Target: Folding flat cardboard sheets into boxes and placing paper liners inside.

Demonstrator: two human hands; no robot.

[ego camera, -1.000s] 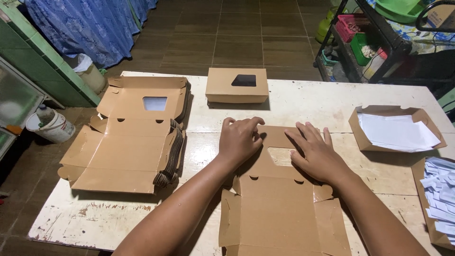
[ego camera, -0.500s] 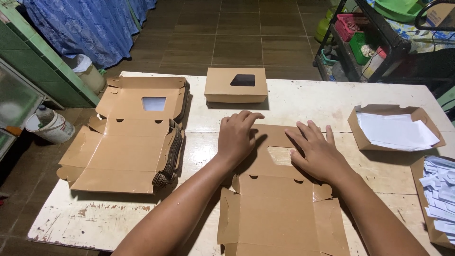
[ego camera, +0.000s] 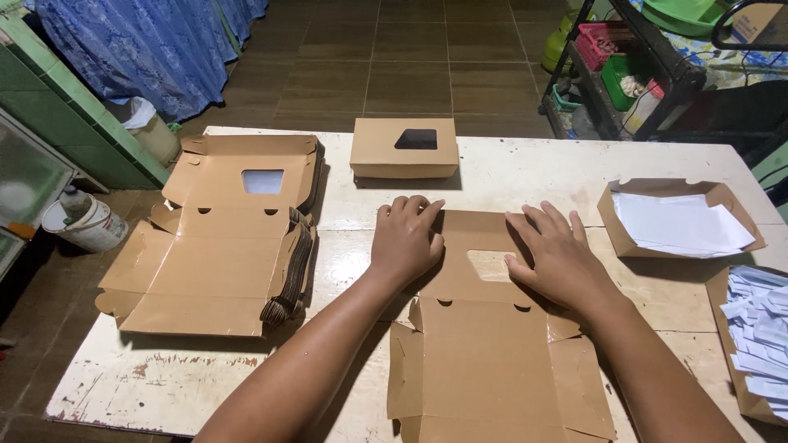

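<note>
Flat box blank (ego camera: 492, 369): near edge cut off by frame bottom; its window cutout partly covered by right hand (ego camera: 558, 262), left panel by left hand (ego camera: 406, 242). Paper-slip box (ego camera: 759, 344) cut off at right edge. Shelf (ego camera: 657, 74) far right: contents too small/dim to tell. Stack of blanks (ego camera: 217, 246): lower sheets hidden.

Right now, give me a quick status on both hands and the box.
Left hand and right hand open, pressing flat on the unfolded window box blank. Stack of flat blanks alongside, apart. Nothing in the way.
</note>
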